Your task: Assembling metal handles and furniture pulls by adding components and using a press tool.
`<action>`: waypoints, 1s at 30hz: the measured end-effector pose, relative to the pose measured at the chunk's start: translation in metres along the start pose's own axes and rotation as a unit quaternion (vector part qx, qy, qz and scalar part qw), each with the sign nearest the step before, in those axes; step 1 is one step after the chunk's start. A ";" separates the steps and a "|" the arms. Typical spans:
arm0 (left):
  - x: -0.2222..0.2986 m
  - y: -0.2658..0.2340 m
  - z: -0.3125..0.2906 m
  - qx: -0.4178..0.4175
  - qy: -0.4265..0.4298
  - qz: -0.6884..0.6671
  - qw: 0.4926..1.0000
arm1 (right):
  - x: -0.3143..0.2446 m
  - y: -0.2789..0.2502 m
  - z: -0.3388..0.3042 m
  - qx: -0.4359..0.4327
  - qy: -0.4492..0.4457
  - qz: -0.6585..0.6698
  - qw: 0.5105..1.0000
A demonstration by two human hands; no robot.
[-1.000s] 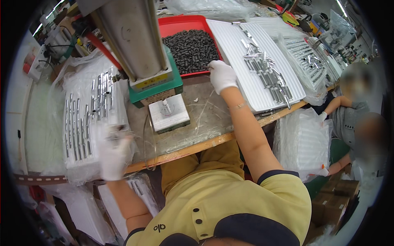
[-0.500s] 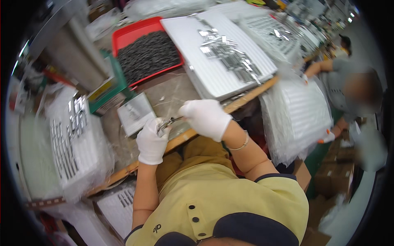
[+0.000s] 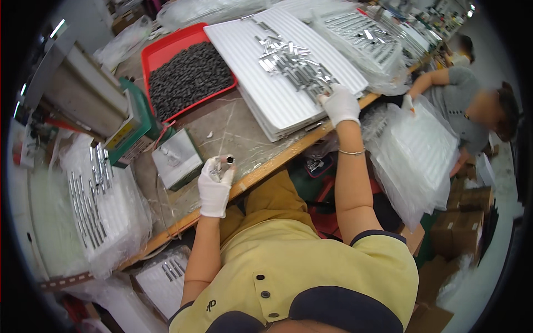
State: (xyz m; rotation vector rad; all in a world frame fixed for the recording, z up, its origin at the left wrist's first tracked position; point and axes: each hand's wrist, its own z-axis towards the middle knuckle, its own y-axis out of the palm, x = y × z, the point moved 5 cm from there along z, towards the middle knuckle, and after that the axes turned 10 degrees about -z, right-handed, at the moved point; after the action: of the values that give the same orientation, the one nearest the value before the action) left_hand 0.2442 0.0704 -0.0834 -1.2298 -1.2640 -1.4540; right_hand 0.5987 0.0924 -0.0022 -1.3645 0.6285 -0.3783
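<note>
In my gloved left hand (image 3: 215, 188), above the table's front edge, is a short shiny metal tube (image 3: 230, 160), its dark open end pointing up and to the right between thumb and fingers. My gloved right hand (image 3: 341, 105) reaches to the near right side of a white ribbed foam tray (image 3: 244, 58). Its fingers pinch at the edge of a loose pile of chrome tubes (image 3: 300, 69) lying on that tray; the fingertips partly hide what they grip.
A red tray (image 3: 146, 69) of small black pieces (image 3: 191, 80) stands at the back. Left of my left hand is a grey-topped box (image 3: 176, 155) beside a green machine base (image 3: 133, 141). More tubes lie on a wrapped tray (image 3: 119, 205) at left. A co-worker (image 3: 452, 100) holds wrapped trays (image 3: 413, 155) at right.
My right hand has left the piece at my left hand and moved right and away to the tube pile. The left hand keeps the tube, its open end now showing.
</note>
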 end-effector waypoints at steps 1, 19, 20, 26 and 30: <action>0.001 0.002 0.001 -0.005 0.011 -0.003 1.000 | 0.001 0.004 0.002 -0.012 0.002 0.008 1.000; 0.025 -0.022 -0.011 0.010 0.083 0.214 0.973 | -0.136 0.016 -0.150 -0.201 -0.309 0.319 0.873; 0.021 -0.027 -0.011 0.017 0.082 0.215 0.973 | -0.142 0.009 -0.152 -0.187 -0.335 0.254 0.888; 0.015 -0.050 -0.019 0.084 0.156 0.223 0.958 | -0.177 0.009 -0.169 -0.138 -0.421 0.126 0.888; 0.025 -0.054 -0.025 0.072 0.207 0.245 0.944 | -0.190 0.017 -0.175 -0.159 -0.423 0.148 0.880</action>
State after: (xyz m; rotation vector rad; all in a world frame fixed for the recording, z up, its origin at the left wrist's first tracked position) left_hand 0.1839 0.0541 -0.0689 -0.9804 -0.6994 -1.1482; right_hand 0.3410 0.0716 0.0044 -1.5412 0.1473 0.5877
